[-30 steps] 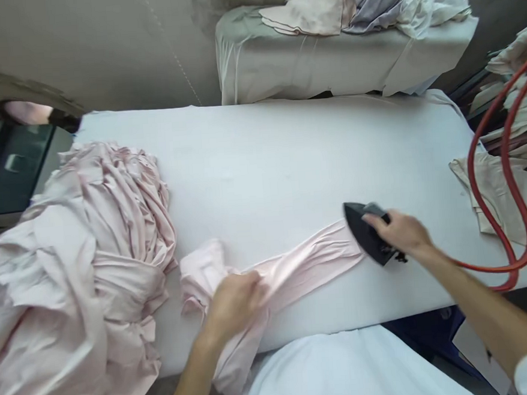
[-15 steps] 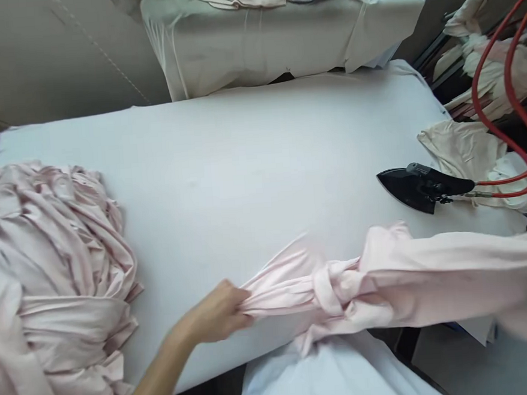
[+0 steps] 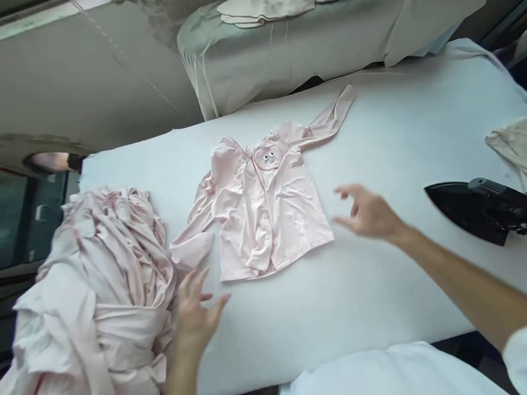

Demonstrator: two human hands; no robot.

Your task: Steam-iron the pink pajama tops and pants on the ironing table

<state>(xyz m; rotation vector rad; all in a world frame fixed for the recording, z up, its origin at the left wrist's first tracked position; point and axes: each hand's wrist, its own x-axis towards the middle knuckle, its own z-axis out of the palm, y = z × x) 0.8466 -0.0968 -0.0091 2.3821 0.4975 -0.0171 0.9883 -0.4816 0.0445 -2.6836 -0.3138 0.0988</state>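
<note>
A pale pink buttoned shirt (image 3: 242, 217) lies spread front-up on the white-covered table (image 3: 388, 297), somewhat wrinkled. One sleeve stretches toward the far edge at upper right, the other bends down at the left. A patch with two eyes (image 3: 268, 157) marks its chest. My left hand (image 3: 197, 313) hovers by the lower left sleeve with fingers spread, holding nothing. To the right of the shirt's side, apart from it, my right hand (image 3: 366, 211) has its thumb and fingers parted and holds nothing.
A large heap of pink garments (image 3: 116, 280) covers the table's left end. On the right rests a black iron (image 3: 467, 210), beside a cream cloth (image 3: 524, 149). Behind the table stands a cloth-covered bench (image 3: 280, 52) with folded fabric (image 3: 268, 1) on top.
The pink shirt was bunched and stretched in the air at the near edge, my left hand gripping it. Now it lies spread on the table, released, and both hands show. The view has shifted left.
</note>
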